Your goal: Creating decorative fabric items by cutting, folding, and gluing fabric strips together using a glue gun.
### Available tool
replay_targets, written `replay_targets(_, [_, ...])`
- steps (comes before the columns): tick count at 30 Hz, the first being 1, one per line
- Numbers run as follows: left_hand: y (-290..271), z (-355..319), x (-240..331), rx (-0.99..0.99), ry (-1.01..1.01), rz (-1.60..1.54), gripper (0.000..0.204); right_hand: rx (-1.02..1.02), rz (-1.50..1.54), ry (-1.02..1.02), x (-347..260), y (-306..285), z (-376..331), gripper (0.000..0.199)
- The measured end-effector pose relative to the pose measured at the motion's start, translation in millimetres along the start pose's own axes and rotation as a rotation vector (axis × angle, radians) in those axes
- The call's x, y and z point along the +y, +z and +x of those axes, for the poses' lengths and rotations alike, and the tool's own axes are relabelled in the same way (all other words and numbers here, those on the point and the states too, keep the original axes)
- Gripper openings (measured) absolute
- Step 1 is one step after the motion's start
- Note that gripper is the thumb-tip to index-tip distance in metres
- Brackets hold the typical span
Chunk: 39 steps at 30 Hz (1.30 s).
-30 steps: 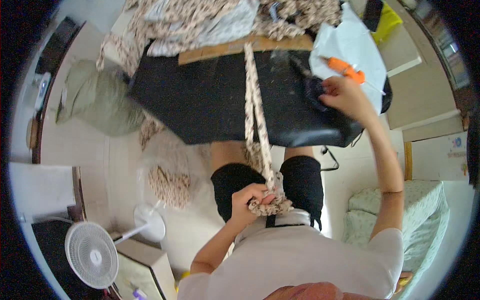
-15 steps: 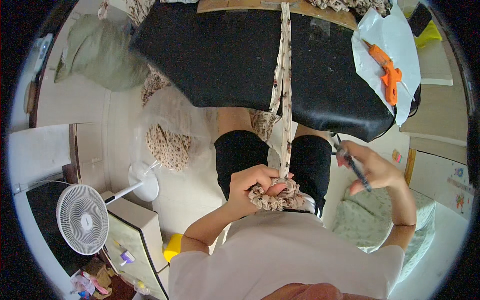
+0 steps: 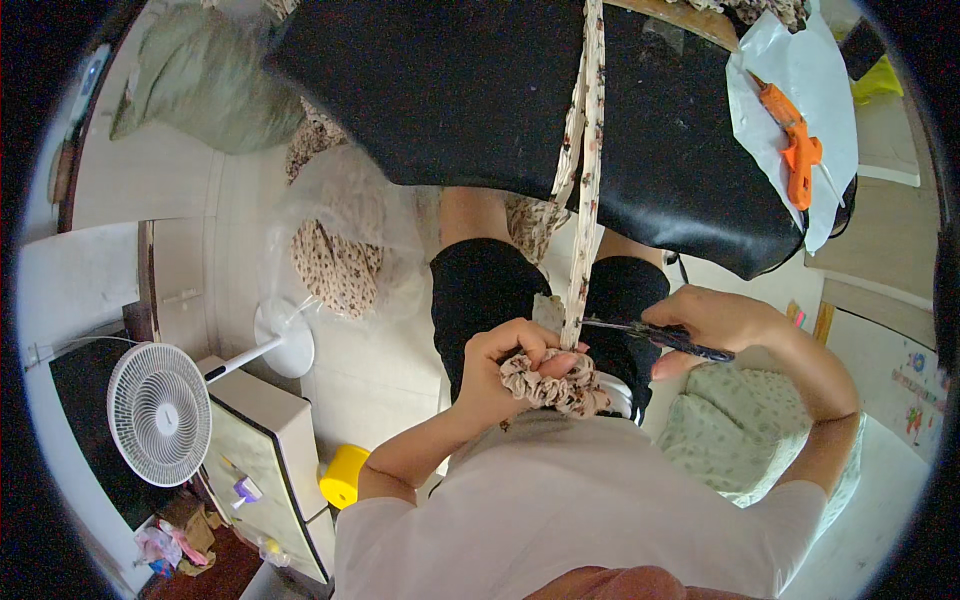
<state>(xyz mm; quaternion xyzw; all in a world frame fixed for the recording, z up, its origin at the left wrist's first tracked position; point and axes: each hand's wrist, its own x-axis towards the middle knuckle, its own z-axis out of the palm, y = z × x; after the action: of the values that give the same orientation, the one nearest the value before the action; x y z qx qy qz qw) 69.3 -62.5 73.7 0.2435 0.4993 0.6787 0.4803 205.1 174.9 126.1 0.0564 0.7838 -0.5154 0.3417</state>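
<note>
Scissors [image 3: 640, 333] now at fabric strip [image 3: 583, 200]; right hand [image 3: 715, 320] moved in.

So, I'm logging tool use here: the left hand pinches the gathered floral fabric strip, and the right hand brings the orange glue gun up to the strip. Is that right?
Not quite. The right hand holds dark-handled scissors at the floral fabric strip, as the head view shows. The orange glue gun lies untouched on the white sheet on the black table. The left hand does pinch the gathered strip.

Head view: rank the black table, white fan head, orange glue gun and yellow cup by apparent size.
1. black table
2. white fan head
3. orange glue gun
4. yellow cup

The last two look close; differing camera distance leaves their order unsure.
</note>
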Motion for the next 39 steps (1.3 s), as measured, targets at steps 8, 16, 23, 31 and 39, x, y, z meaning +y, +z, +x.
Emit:
replay_targets(8, [2.2, -3.7, 1.9, 0.056, 0.053, 0.118, 0.031, -0.12, -0.087, 0.015, -11.8, -4.5, 17.6, 0.065])
replay_targets(16, [-0.8, -1.6, 2.3, 0.026, 0.072, 0.185, 0.033, -0.08, -0.039, 0.025, -17.2, -5.9, 16.5, 0.063])
replay_targets(23, [1.1, -0.9, 3.3, 0.016, 0.052, 0.157, 0.032, -0.093, -0.029, 0.026, -17.5, -6.4, 14.2, 0.062])
replay_targets(31, [-1.7, 1.7, 2.9, -0.006, 0.079, 0.184, 0.032, 0.008, -0.077, -0.057, -12.5, -1.5, 13.9, 0.059])
replay_targets(39, [-0.6, 2.1, -12.3, -0.044, -0.046, 0.096, 0.032, 0.454, -0.518, 0.015, 39.5, 39.7, 28.9, 0.05])
